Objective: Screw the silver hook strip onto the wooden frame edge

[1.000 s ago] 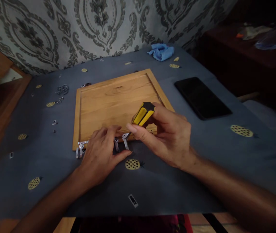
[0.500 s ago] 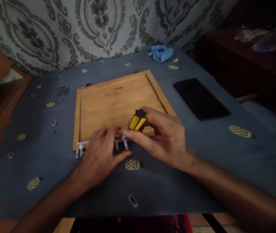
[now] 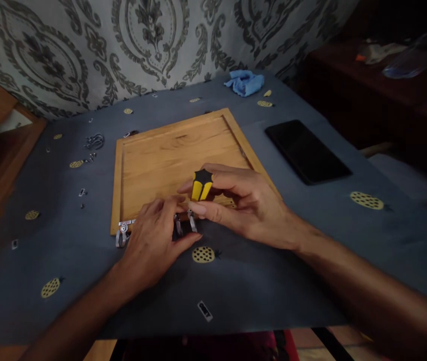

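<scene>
A framed wooden panel [image 3: 153, 163] lies on the table. My right hand [image 3: 247, 208] grips a screwdriver [image 3: 202, 185] by its yellow and black handle, which stands nearly upright over the panel's front edge; its shaft and tip are hidden by my fingers. Directly below it is a metal clip [image 3: 192, 220] with curved arms, at the front rail. My left hand [image 3: 155, 230] lies over that rail, fingers on the wood and thumb under the clip, steadying it. Another metal clip [image 3: 123, 233] sits at the panel's front left corner.
Several loose metal clips [image 3: 94, 141] and small screws [image 3: 92, 157] lie left of the panel. To the right is a black phone or tablet [image 3: 307, 150]. A blue cloth [image 3: 244, 82] lies at the back, before the patterned wall [image 3: 213, 45]. The tablecloth [image 3: 266, 296] is dark blue.
My right hand and the screwdriver have shifted slightly left, and the handle now stands more upright. My left hand stays at the front rail. The whole view has shifted a little.
</scene>
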Motion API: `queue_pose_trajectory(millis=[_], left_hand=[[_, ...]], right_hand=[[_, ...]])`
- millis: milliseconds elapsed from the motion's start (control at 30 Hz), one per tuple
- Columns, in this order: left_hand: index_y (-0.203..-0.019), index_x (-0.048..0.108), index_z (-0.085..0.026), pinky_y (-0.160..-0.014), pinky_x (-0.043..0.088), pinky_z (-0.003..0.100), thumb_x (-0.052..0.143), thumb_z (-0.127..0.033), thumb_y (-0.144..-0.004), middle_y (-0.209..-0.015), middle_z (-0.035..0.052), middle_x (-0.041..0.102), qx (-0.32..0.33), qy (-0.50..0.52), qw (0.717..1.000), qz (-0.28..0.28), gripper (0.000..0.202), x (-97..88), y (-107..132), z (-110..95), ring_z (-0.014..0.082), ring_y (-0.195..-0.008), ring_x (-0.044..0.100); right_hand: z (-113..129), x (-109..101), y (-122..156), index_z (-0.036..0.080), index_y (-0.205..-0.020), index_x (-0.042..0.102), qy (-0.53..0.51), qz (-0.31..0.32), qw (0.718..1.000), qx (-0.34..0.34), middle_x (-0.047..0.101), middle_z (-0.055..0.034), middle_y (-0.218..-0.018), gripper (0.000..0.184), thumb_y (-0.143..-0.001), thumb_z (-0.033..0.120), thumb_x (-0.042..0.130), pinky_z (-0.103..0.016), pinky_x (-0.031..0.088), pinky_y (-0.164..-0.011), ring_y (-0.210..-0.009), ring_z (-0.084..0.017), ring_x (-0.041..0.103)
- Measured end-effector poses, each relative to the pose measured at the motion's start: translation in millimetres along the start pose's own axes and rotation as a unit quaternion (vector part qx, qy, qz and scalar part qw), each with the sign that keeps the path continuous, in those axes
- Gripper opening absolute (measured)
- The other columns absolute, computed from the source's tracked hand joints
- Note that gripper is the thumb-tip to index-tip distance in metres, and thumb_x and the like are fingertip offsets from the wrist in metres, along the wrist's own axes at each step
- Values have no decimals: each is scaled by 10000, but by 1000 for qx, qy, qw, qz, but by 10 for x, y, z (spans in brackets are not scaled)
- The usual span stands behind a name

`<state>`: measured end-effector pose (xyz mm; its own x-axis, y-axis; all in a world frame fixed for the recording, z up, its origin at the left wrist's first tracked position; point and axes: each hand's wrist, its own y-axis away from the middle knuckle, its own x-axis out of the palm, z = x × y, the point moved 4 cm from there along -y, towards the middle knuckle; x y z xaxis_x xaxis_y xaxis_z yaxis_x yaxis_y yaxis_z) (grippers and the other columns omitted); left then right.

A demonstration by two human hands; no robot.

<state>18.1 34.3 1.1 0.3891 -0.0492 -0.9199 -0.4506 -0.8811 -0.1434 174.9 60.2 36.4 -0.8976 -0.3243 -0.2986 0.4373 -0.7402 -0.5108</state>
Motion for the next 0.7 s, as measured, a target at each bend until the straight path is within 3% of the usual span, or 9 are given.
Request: queue_pose_trajectory(millis=[100, 267, 433, 600, 700], left_hand=[[-1099, 474, -224, -834, 504, 446, 706, -345, -817, -1029, 49, 638, 2, -4, 1000, -2, 384, 6, 2, 0, 267, -979, 607], [-1121, 518, -232, -843, 504, 451, 672, -378, -835, -979, 52, 647, -20, -17, 1000, 11, 356, 29, 5, 20, 282, -990, 604], [-1131, 520, -227, -852, 496, 476, 665, -394, -840, -1003, 64, 658, -25, -6, 999, 20, 366, 41, 7, 31, 291, -1001, 601], [-1183, 467, -227, -875, 485, 464, 731, -364, -794, -1092, 61, 659, -25, 8, 1000, 7, 489, 3, -4, 15, 281, -1029, 604], [-1164, 475, -224, -897, 473, 463, 752, -328, -778, -1109, 52, 665, -27, 19, 999, 17, 487, -7, -18, -1, 278, -1053, 604]], right_hand=[[16, 6, -2, 156, -801, 626, 0, -1, 1000, -20, 547, 16, -743, 147, -881, 277, 652, -222, 432, -576, -661, -85, 525], [37, 69, 42, 169, -743, 560, 86, -52, 994, -45, 502, 23, -706, 241, -883, 346, 646, -225, 409, -552, -628, -88, 489], [73, 68, 68, 192, -730, 541, 117, -79, 989, -38, 495, 24, -677, 263, -884, 382, 637, -257, 412, -547, -607, -105, 481], [175, -88, 104, 228, -682, 536, 116, -202, 972, -11, 568, -16, -673, 277, -866, 396, 655, -328, 449, -584, -656, -167, 554], [158, -108, 114, 230, -695, 548, 150, -210, 966, 18, 588, -11, -673, 248, -856, 371, 674, -326, 432, -559, -606, -158, 544]])
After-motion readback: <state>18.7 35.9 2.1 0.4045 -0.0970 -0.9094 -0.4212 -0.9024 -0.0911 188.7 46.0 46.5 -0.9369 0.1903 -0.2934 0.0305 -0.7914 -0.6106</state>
